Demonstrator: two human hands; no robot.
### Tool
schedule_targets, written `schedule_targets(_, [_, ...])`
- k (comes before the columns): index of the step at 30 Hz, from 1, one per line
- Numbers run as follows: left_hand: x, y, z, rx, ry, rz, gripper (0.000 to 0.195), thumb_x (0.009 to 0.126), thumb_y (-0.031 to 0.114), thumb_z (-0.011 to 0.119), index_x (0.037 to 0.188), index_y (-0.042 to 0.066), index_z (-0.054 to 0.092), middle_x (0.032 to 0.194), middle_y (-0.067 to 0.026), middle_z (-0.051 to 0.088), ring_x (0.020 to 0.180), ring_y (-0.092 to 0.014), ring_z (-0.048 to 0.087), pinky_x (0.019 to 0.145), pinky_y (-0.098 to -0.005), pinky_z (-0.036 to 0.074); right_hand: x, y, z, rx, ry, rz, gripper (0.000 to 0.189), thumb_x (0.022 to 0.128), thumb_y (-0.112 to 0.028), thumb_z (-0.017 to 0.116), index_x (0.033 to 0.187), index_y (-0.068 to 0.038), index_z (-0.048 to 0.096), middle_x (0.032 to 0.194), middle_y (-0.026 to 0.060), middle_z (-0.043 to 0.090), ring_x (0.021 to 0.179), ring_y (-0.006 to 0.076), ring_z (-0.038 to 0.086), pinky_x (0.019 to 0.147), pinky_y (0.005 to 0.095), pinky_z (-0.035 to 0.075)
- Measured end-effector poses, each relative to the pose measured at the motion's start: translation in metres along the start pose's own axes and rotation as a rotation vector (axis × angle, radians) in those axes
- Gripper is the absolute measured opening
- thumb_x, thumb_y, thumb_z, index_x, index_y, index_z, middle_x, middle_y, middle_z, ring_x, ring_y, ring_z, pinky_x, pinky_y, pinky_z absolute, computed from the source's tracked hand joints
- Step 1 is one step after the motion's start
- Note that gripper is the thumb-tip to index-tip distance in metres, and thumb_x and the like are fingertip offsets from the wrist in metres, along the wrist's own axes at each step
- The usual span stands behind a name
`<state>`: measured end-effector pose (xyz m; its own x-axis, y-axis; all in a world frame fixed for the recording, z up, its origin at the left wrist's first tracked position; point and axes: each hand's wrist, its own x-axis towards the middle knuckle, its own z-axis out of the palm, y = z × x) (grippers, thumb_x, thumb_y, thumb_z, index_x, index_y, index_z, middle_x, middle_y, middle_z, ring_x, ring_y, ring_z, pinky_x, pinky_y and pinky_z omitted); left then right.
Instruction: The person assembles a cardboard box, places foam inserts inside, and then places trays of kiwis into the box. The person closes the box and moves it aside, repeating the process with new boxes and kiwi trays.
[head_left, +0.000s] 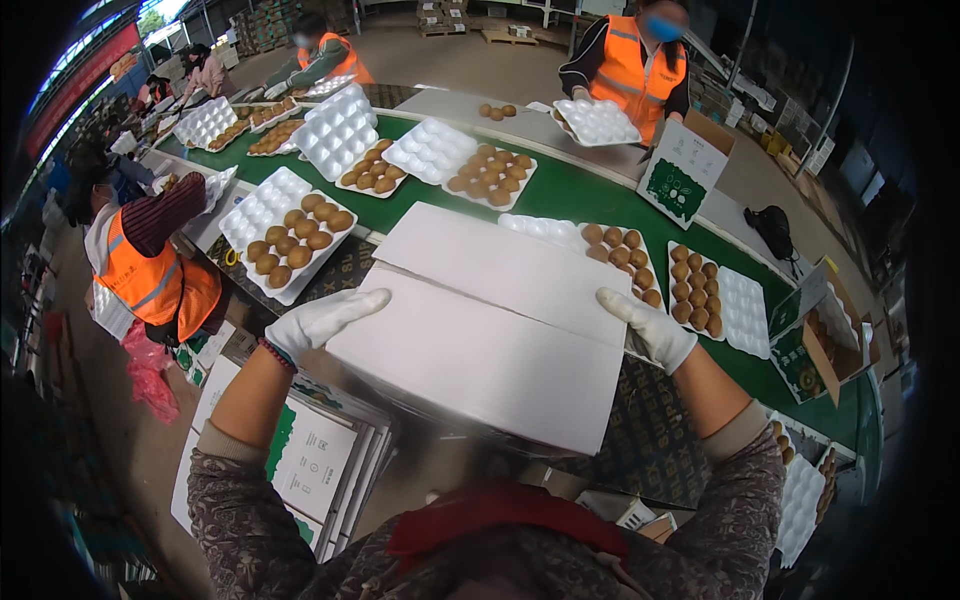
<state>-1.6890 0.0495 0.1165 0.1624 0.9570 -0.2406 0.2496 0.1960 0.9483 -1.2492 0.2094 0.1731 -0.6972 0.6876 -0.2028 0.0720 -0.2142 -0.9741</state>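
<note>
A plain white cardboard box (487, 322) is held between my two hands, its flaps folded with a seam across the upper face. My left hand (322, 322), in a white glove, grips its left side. Also gloved in white, my right hand (651, 326) grips the right side, thumb on top. Just beyond the box, a white moulded tray of kiwifruit (621, 255) lies on the green conveyor belt (574, 202). To the left, another kiwifruit tray (292, 229) lies at the near edge of the belt. The box's underside is hidden.
Flattened printed cartons (315, 465) are stacked below my left arm. More fruit trays (491, 176) line the belt. An open carton (814, 352) stands at the right. Co-workers in orange vests are at the left (154, 262) and across the belt (637, 67).
</note>
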Motion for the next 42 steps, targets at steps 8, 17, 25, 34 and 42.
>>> schedule_targets(8, [-0.067, 0.049, 0.012, -0.137, 0.309, 0.318, 0.074, 0.087, 0.033, 0.08, 0.141, -0.004, 0.047, 0.126, -0.0115, 0.063, 0.115, -0.018, 0.06, 0.099, -0.0332, 0.049, 0.005, -0.048, 0.066, -0.074, 0.044, -0.298, 0.075, 0.088, -0.014, 0.072, 0.151, -0.004, 0.033, 0.134, 0.0132, 0.056, 0.12, 0.0232, 0.058, 0.103, 0.037, 0.049])
schedule_targets(17, [0.003, -0.191, 0.033, 0.611, 0.902, 0.399, 0.048, 0.094, 0.013, 0.059, 0.14, 0.006, 0.05, 0.118, -0.0172, 0.068, 0.101, -0.03, 0.068, 0.082, -0.0363, 0.055, 0.073, 0.203, 0.098, -0.132, 0.507, -0.674, 0.063, 0.076, 0.014, 0.057, 0.134, -0.005, 0.04, 0.14, 0.0139, 0.034, 0.11, 0.0154, 0.05, 0.092, 0.0267, 0.045])
schedule_targets(25, [-0.003, -0.321, 0.078, 0.787, 0.622, 0.234, 0.032, 0.09, 0.007, 0.053, 0.121, 0.004, 0.059, 0.1, -0.0206, 0.068, 0.086, -0.038, 0.068, 0.075, -0.0444, 0.056, 0.098, 0.314, 0.11, 0.195, 0.967, -0.427, 0.048, 0.081, 0.011, 0.052, 0.128, 0.0, 0.046, 0.102, 0.002, 0.055, 0.094, 0.0104, 0.052, 0.09, 0.0269, 0.045])
schedule_targets(34, [0.032, 0.05, -0.034, 1.428, 1.322, 0.699, 0.099, 0.073, 0.06, 0.079, 0.137, -0.006, 0.044, 0.135, -0.0295, 0.05, 0.129, -0.041, 0.048, 0.108, -0.0541, 0.035, 0.12, 0.337, 0.108, -0.108, 0.812, -0.07, 0.032, 0.095, -0.018, 0.065, 0.121, -0.002, 0.053, 0.112, 0.0087, 0.061, 0.102, 0.018, 0.059, 0.094, 0.032, 0.047])
schedule_targets(42, [0.045, 0.052, -0.033, 1.296, 1.087, 0.539, 0.075, 0.071, 0.061, 0.078, 0.114, 0.002, 0.06, 0.092, -0.0128, 0.063, 0.085, -0.029, 0.064, 0.078, -0.0418, 0.049, 0.139, 0.3, 0.133, 0.297, 0.323, -0.03, 0.095, 0.092, -0.072, 0.044, 0.149, 0.003, 0.031, 0.147, 0.0238, 0.041, 0.137, 0.0338, 0.043, 0.115, 0.0452, 0.034])
